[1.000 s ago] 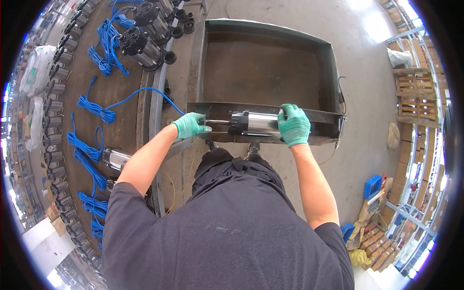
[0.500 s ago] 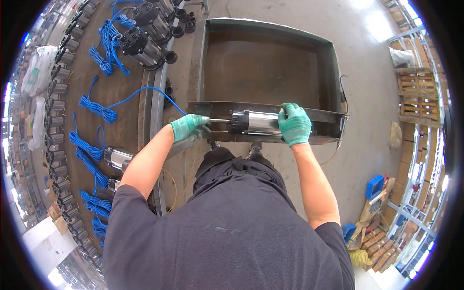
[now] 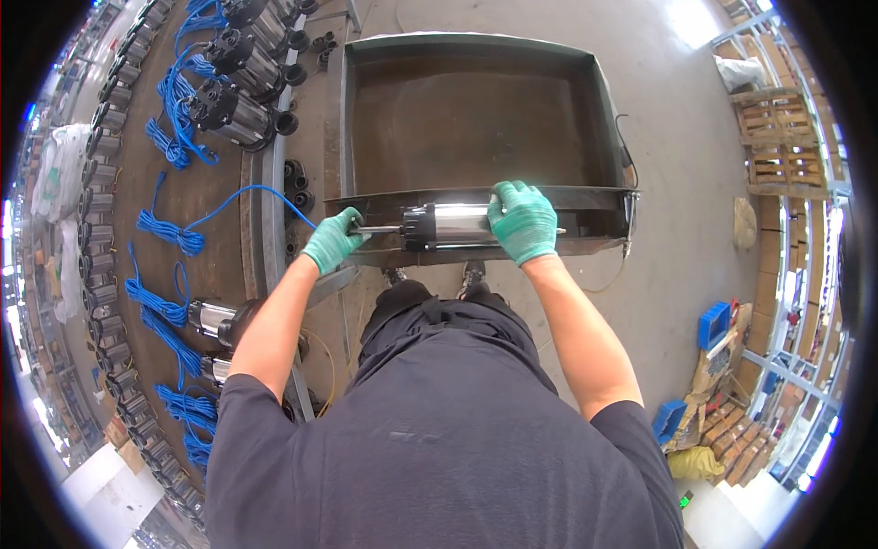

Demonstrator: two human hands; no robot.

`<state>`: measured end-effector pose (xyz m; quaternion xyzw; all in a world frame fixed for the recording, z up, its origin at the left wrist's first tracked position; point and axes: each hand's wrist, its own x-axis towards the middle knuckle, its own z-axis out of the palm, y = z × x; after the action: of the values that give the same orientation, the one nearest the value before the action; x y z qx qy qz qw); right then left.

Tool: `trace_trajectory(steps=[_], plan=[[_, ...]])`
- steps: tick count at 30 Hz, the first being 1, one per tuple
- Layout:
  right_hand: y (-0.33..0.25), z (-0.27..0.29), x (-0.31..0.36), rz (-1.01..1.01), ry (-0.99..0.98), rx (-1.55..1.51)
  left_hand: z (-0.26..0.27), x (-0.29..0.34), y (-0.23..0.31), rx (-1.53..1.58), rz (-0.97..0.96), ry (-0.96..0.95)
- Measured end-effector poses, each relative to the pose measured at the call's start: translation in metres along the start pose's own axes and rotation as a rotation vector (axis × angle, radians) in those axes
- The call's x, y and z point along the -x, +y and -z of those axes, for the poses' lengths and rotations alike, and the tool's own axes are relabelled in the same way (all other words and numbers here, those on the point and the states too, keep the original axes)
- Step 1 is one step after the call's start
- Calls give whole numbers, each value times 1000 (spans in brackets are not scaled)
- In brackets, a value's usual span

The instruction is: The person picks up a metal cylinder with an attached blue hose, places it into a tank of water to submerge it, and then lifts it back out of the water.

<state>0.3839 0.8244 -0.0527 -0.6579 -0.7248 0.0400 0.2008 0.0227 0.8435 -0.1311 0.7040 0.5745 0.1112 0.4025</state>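
A silver cylinder with a black end cap, which looks like a pump motor, lies on its side across the near ledge of a large metal tank. My right hand, in a green glove, is closed over the motor's right part; a short shaft pokes out beyond it. My left hand, also gloved, is closed on a thin metal rod that runs to the black end cap. A blue cable leads from the bench to my left hand; its end is hidden there.
On the left bench, coiled blue cables and several upright pumps stand or lie. A row of motors lines its far side. Wooden pallets, boxes and blue bins are at the right.
The view has shifted, so the tank and motor sit further left. My left hand has turned, its fingers now curled around the rod. The right hand stays on the motor.
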Motion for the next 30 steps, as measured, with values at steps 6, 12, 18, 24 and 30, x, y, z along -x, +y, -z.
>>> trace_trajectory(steps=[6, 12, 18, 24, 30], plan=[[0, -2, -3, 18, -31, -16, 13, -7, 3, -171, -43, -201], [-1, -1, -3, -7, -26, 5, -22, 7, -4, -438, -319, 390], [12, 11, 0, -106, -20, -371, -24, 12, -27, -369, -179, 338], [191, 20, 69, -659, 418, -158, -3, 53, 33, -240, 13, 418], [289, 17, 97, -1308, -238, -945, -19, 70, 46, 38, 50, 639]])
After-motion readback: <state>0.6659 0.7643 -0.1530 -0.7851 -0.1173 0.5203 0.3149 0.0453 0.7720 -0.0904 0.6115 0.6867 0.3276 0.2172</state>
